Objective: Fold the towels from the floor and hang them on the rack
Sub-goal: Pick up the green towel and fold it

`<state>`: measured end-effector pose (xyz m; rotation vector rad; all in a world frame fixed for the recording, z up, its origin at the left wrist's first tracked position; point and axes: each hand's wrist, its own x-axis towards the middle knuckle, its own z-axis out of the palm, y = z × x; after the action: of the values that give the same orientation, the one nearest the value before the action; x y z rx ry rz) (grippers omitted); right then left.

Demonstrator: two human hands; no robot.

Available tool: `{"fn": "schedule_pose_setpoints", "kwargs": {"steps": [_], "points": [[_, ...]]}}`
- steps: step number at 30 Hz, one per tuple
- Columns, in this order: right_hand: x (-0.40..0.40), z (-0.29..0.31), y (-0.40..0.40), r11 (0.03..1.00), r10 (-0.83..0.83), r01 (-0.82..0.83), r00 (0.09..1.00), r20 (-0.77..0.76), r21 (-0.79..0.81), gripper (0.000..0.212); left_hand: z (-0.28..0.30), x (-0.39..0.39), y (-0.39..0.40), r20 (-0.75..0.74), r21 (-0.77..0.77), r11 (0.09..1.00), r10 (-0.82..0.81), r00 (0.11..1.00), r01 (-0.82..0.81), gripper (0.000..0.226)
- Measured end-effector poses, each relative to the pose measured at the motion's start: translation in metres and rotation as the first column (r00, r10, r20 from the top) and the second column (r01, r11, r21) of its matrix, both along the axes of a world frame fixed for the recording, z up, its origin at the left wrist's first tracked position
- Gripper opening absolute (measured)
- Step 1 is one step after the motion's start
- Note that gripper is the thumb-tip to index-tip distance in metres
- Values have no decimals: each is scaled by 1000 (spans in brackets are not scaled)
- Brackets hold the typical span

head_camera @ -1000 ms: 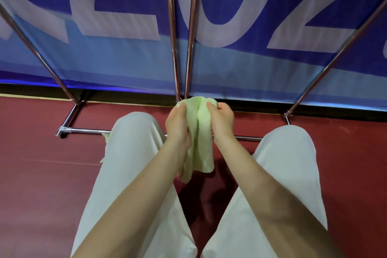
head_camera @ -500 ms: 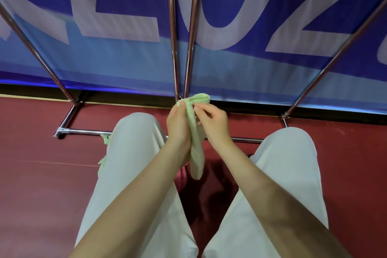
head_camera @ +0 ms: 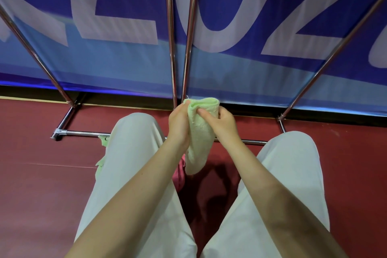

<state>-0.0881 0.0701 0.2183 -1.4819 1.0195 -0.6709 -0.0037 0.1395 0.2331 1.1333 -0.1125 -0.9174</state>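
Left hand (head_camera: 178, 123) and right hand (head_camera: 222, 123) both pinch the folded pale-green terry towel (head_camera: 198, 136) hanging lengthwise between them, chrome rack rails (head_camera: 170, 33) just beyond the knuckles

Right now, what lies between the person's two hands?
In the head view, the folded pale green terry towel hangs between the left hand and right hand; both grip it.

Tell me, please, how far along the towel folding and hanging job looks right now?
Done: nothing is hanging on the visible rack rails. In hand: the left hand and right hand both grip a light green towel, folded narrow and hanging between the knees. Left: hanging this one, plus a pink cloth and another green cloth on the floor, both partly hidden by the legs.
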Motion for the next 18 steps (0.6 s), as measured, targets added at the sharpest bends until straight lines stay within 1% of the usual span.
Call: {"fn": "schedule_pose_setpoints", "kwargs": {"steps": [2,4,7,8,10,12,13,15,18], "points": [[0,-4,-1,999,-11,9,999,-32,-44,18,0,-1,0,36,26,1000,-17,999,16,7],[0,-8,-2,996,-43,41,999,-29,-77,16,-2,-4,-1,63,55,997,-49,997,45,15],[-2,-9,-4,995,-83,84,996,14,-55,15,-2,-9,-1,83,96,990,-112,990,104,36],[-2,-8,-5,995,-93,94,995,26,-45,14,-1,-10,-1,93,88,988,-137,986,129,39],[-3,-7,-5,993,-108,110,993,46,-35,11,-1,-13,0,174,63,984,-176,969,167,31],[-4,-7,-5,994,-107,107,992,63,-4,15,-1,-15,2,312,81,982,-187,931,171,20],[-4,-7,-5,995,-103,102,992,69,24,17,-2,-15,3,355,94,983,-182,917,159,18],[-4,-7,-3,994,-88,82,992,89,70,18,-1,-14,5,370,109,987,-152,917,119,18],[-6,-5,1,995,-38,22,986,163,95,16,1,-8,7,340,82,993,-111,934,88,20]]}}
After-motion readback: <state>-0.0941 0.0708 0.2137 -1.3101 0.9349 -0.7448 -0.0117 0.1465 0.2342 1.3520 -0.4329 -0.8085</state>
